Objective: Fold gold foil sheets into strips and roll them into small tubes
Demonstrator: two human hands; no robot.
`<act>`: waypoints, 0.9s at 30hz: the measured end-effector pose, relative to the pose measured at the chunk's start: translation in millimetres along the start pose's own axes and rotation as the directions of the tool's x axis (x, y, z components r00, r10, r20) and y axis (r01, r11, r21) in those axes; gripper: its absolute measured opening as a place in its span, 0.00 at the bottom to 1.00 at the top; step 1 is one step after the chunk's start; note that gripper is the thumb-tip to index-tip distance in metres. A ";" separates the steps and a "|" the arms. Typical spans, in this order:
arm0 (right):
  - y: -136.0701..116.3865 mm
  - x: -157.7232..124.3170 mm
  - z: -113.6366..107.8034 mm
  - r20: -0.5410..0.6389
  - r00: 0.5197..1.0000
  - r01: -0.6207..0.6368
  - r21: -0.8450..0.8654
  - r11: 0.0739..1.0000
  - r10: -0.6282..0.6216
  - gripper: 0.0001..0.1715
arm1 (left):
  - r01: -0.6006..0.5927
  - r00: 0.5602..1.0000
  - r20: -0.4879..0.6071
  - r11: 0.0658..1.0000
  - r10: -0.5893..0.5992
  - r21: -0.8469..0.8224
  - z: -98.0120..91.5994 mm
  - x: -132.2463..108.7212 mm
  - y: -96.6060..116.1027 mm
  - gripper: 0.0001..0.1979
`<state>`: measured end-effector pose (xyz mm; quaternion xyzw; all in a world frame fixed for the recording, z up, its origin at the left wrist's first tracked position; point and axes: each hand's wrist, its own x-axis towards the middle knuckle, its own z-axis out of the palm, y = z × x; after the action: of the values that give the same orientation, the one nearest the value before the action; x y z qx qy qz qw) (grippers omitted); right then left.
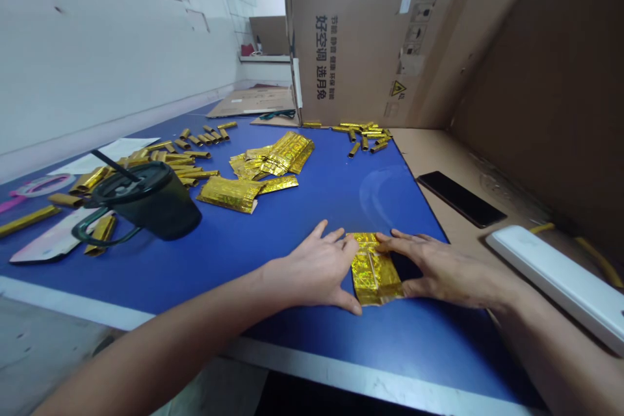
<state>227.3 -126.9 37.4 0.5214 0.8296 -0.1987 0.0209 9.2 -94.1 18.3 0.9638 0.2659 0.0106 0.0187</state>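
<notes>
Blue tabletop (312,205) lies beneath a gold foil piece (364,270), which sits between the left hand (322,264) and right hand (439,270); both touch its edges, fingers spread, thumbs apart. Beyond the fingertips stands a printed cardboard box (365,45); far to their left rises a white wall (121,26).

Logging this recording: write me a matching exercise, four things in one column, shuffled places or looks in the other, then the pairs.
1. gold sheet
2. mug
3. phone
4. large box

A. black, lying on brown cardboard
B. bears a yellow warning triangle
C. between left hand and right hand
D. dark, with a straw

Pairs: 1-C, 2-D, 3-A, 4-B
</notes>
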 end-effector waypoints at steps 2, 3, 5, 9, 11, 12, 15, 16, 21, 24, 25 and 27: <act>0.6 -0.2 0.3 -0.019 1.000 0.019 0.035 0.999 -0.019 0.35 | -0.016 1.000 -0.005 1.000 0.016 -0.004 0.9 -1.2 2.1 0.43; 0.2 -0.3 -0.3 -0.020 0.999 0.031 0.049 0.998 -0.030 0.32 | -0.026 1.000 -0.004 1.000 0.026 -0.005 1.3 -2.0 3.0 0.43; -1.2 -0.2 -2.2 -0.007 0.997 0.078 0.072 0.994 -0.078 0.24 | -0.040 0.999 -0.002 0.999 0.040 -0.005 1.7 -3.7 4.5 0.41; -2.8 1.4 -5.1 -0.002 0.985 0.171 0.117 0.978 -0.172 0.11 | -0.043 0.999 -0.014 0.999 0.043 -0.017 1.8 -5.8 6.8 0.31; -2.3 2.5 -5.5 -0.011 0.985 0.170 0.140 0.975 -0.170 0.11 | -0.052 0.999 -0.018 0.998 0.051 -0.031 2.1 -5.8 7.7 0.31; -2.0 3.0 -5.5 -0.011 0.986 0.168 0.152 0.974 -0.169 0.12 | -0.059 0.998 -0.020 0.998 0.058 -0.035 2.4 -5.5 8.1 0.32; -1.7 4.1 -5.2 0.006 0.985 0.168 0.167 0.972 -0.172 0.13 | -0.061 0.998 -0.024 0.998 0.060 -0.030 3.7 -4.4 9.4 0.31; -1.8 4.3 -4.9 0.011 0.985 0.170 0.159 0.973 -0.174 0.13 | -0.054 0.998 -0.028 0.998 0.053 -0.025 4.1 -4.1 9.9 0.28; -2.8 4.7 -2.1 0.007 0.985 0.171 0.087 0.981 -0.172 0.12 | -0.050 0.998 -0.045 0.999 0.049 -0.010 6.0 -3.5 12.7 0.22; -3.4 5.0 -0.7 -0.019 0.989 0.147 0.047 0.988 -0.146 0.12 | -0.023 0.998 -0.054 1.000 0.023 -0.002 8.2 -2.8 14.2 0.16; -3.7 5.1 -0.3 -0.032 0.991 0.130 0.034 0.991 -0.129 0.13 | -0.012 0.998 -0.058 1.000 0.012 -0.004 9.1 -2.4 15.0 0.15; -4.3 5.5 0.4 -0.052 0.994 0.097 0.013 0.995 -0.097 0.13 | 0.004 0.998 -0.067 1.000 -0.005 -0.017 10.9 -1.3 17.0 0.19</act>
<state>221.0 -123.9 37.0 0.4856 0.8527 -0.1923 -0.0142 17.1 -109.6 8.1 0.9620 0.2686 0.0450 0.0181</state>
